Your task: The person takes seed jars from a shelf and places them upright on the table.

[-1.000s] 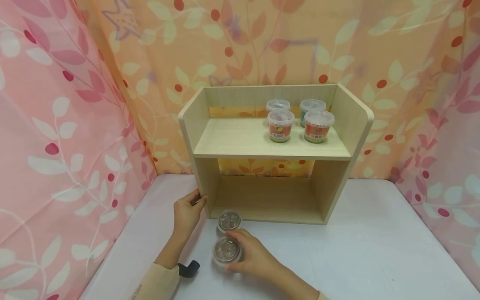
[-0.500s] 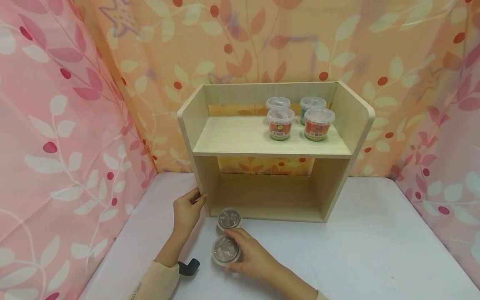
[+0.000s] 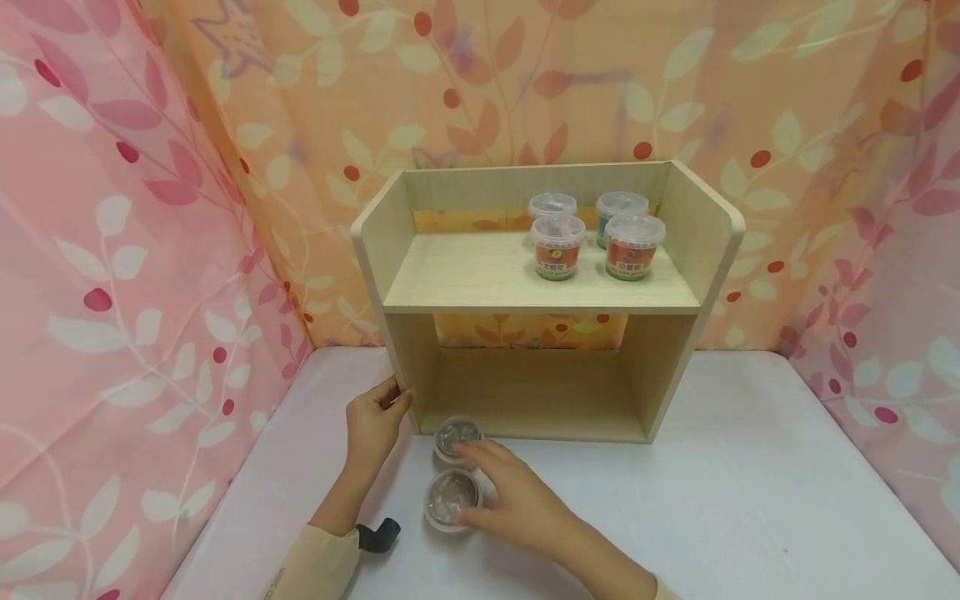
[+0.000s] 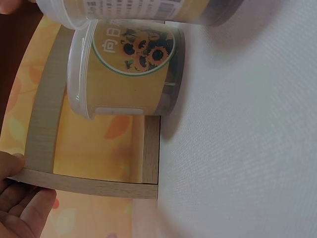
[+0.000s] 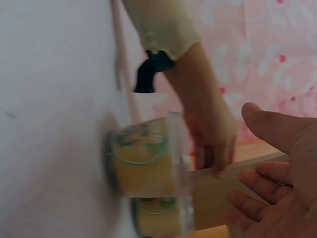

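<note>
Two cups: the near cup (image 3: 447,502) stands upright just left of the right hand (image 3: 521,502), level with the gap between thumb and forefinger; the far cup (image 3: 457,429) stands just beyond it, and I can't tell whether they touch
Right hand: fingers spread, thumb well apart, gripping nothing; the right wrist view shows me a gap between it and the cups
Left hand (image 3: 377,419): thumb and fingers pinch the shelf (image 3: 420,362) by the front edge of its left side, beyond the cups
Weight: light, I'd judge, and easily nudged along the cloth
Cup walls: smooth clear plastic, probably slippery, likely to give under a hard squeeze
Lid: its rim juts past the body, so lifting by it might pop it off
Best hold: I'd want thumb and fingers on opposite sides of the body, under the rim; the far cup leaves those fingers a tight slot
Edges: the lower board (image 3: 540,396) begins just beyond the far cup, where knuckles could knock; the black bracket (image 3: 380,536) on the left wrist crowds the near cup's left
Open room: white tabletop (image 3: 720,483) stretches away right of the right hand
</note>
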Demonstrator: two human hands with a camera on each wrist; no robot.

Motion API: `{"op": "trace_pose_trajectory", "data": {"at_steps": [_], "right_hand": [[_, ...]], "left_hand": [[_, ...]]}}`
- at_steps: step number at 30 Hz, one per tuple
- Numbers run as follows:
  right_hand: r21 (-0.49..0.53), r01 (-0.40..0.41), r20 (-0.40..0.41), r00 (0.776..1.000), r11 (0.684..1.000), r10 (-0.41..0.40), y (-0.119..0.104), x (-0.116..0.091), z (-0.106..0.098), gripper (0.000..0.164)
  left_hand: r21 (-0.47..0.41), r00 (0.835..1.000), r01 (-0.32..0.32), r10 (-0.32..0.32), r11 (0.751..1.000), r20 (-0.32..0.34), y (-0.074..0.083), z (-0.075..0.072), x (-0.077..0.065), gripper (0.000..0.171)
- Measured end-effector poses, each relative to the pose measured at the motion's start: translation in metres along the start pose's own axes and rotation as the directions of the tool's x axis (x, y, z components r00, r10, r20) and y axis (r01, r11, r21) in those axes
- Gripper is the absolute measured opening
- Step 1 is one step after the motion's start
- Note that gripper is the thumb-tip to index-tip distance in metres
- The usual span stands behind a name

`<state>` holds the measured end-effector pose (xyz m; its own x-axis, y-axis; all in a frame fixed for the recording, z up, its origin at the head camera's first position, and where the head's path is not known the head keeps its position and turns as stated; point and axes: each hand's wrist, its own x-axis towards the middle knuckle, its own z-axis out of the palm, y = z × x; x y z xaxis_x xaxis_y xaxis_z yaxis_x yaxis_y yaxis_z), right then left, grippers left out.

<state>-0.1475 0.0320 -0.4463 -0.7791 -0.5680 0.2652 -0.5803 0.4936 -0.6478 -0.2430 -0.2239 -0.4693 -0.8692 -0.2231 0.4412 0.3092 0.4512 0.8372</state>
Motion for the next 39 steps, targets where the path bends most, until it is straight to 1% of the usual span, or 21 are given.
{"op": "trace_pose_trajectory", "data": {"at_steps": [4,8,11,13,15,21,23,29,32,34,39], "right_hand": [[0.040,0.028,-0.056,0.998,0.999,-0.026,-0.013,0.001,-0.027,0.076],[0.064,0.080,-0.138,0.988,0.995,-0.070,-0.023,0.002,-0.055,0.075],[0.042,0.116,-0.208,0.972,0.992,-0.105,-0.028,0.003,-0.078,0.073],[0.018,0.134,-0.257,0.958,0.991,-0.125,-0.031,0.004,-0.094,0.072],[-0.017,0.134,-0.300,0.944,0.991,-0.133,-0.035,0.006,-0.111,0.071],[-0.083,0.095,-0.401,0.908,0.992,-0.120,-0.048,0.017,-0.157,0.069],[-0.084,0.083,-0.428,0.897,0.993,-0.111,-0.050,0.022,-0.170,0.068],[-0.085,0.032,-0.505,0.860,0.996,-0.071,-0.051,0.041,-0.200,0.065],[-0.073,-0.027,-0.530,0.848,0.997,-0.016,-0.050,0.051,-0.211,0.065],[-0.065,-0.081,-0.541,0.840,0.995,0.033,-0.050,0.058,-0.217,0.066],[-0.048,-0.208,-0.541,0.828,0.977,0.150,-0.047,0.072,-0.228,0.073]], "left_hand": [[-0.008,1.000,0.001,-0.001,1.000,0.005,0.002,0.000,0.001,0.027],[-0.011,1.000,0.001,-0.001,1.000,0.006,0.002,0.000,0.000,0.026],[-0.015,1.000,-0.001,0.002,1.000,0.009,0.003,0.000,0.001,0.027],[-0.017,1.000,-0.002,0.002,1.000,0.010,0.003,0.000,0.001,0.028],[-0.015,1.000,-0.002,0.002,1.000,0.008,0.003,0.000,0.002,0.028],[-0.010,1.000,-0.022,0.022,1.000,-0.004,0.001,0.000,0.000,0.028],[-0.010,1.000,-0.028,0.028,1.000,-0.003,0.001,0.000,0.000,0.029],[-0.014,1.000,-0.011,0.011,1.000,0.000,0.001,0.001,-0.001,0.029],[-0.011,1.000,-0.001,0.001,1.000,0.001,0.003,0.000,-0.002,0.030],[-0.006,1.000,0.001,-0.001,1.000,0.000,0.004,0.000,-0.002,0.029],[-0.009,1.000,-0.001,0.001,1.000,0.001,0.005,0.000,-0.002,0.029]]}}
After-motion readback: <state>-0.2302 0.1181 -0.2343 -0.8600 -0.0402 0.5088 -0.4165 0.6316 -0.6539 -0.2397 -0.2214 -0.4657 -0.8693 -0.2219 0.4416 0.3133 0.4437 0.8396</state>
